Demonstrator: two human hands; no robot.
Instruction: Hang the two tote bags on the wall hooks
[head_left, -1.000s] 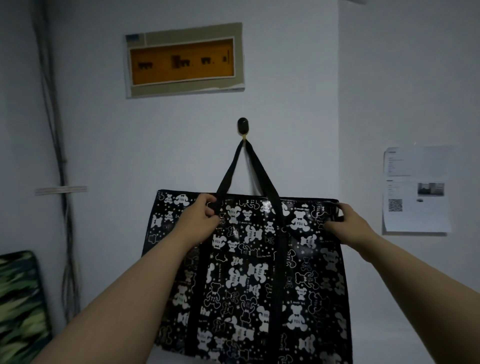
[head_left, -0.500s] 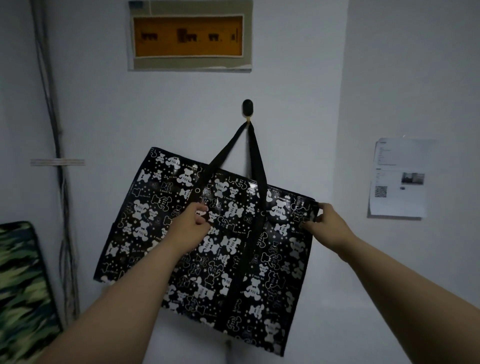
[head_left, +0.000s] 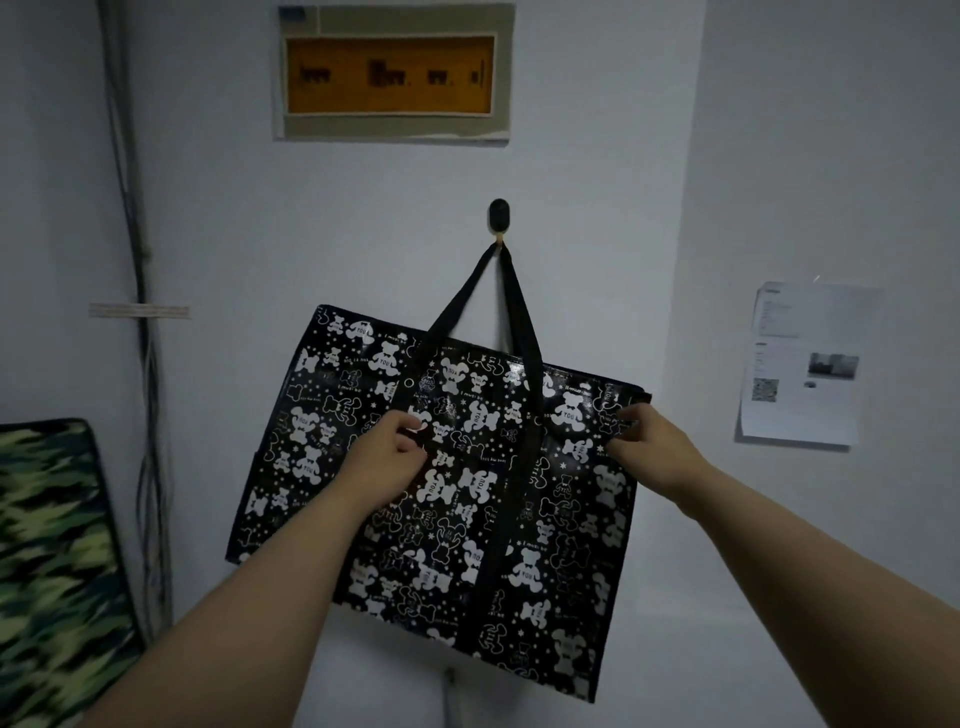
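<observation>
Fingers: left hand (head_left: 387, 457) pinching tote bag (head_left: 467, 519) front | right hand (head_left: 652, 447) clamping its corner (hooked)

A glossy black tote bag printed with white bears (head_left: 467, 499) hangs by its black webbing straps (head_left: 522, 322) from a small dark oval wall hook (head_left: 499, 217), its top edge tilted — left corner higher. The left hand (head_left: 387, 457) pinches the bag's front panel, the bag's left strap running up just above its fingertips (head_left: 410, 423). The right hand (head_left: 652, 447) grips the bag's upper right corner between thumb and fingers (head_left: 626, 415). Well above both hands sits an orange-windowed panel box (head_left: 392, 73); a printed paper sheet (head_left: 802, 364) is stuck to the wall right of the right hand.
</observation>
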